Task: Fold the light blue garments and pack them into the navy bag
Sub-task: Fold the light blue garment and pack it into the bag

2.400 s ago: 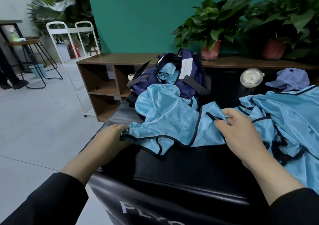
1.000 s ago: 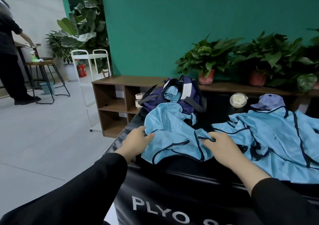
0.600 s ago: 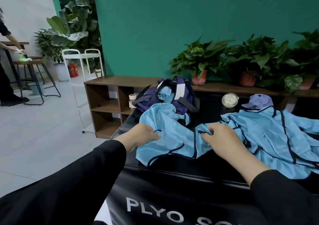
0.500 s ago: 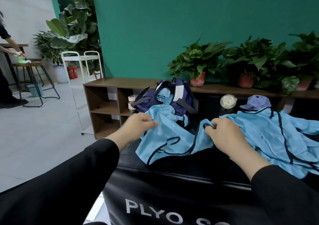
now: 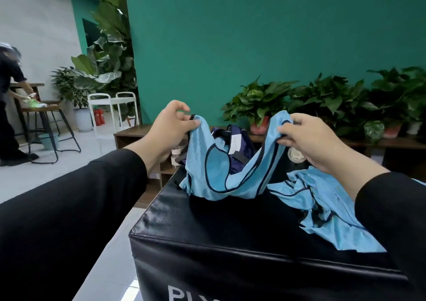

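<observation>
Holding one light blue vest (image 5: pixel 221 174) up, both hands' fingers (image 5: pixel 196 123) pinching it; still unfolded, more heaped, navy bag (image 5: pixel 232 144) waiting.

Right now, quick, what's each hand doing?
Left hand: fingers pinch one top corner of the light blue garment, lifted off the black box.
Right hand: fingers pinch the garment's other top corner.

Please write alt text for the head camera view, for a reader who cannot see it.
Both hands, left and right, pinch a light blue garment and lift it above a black padded box. The navy bag sits behind it, and more light blue garments lie to the right.
</observation>
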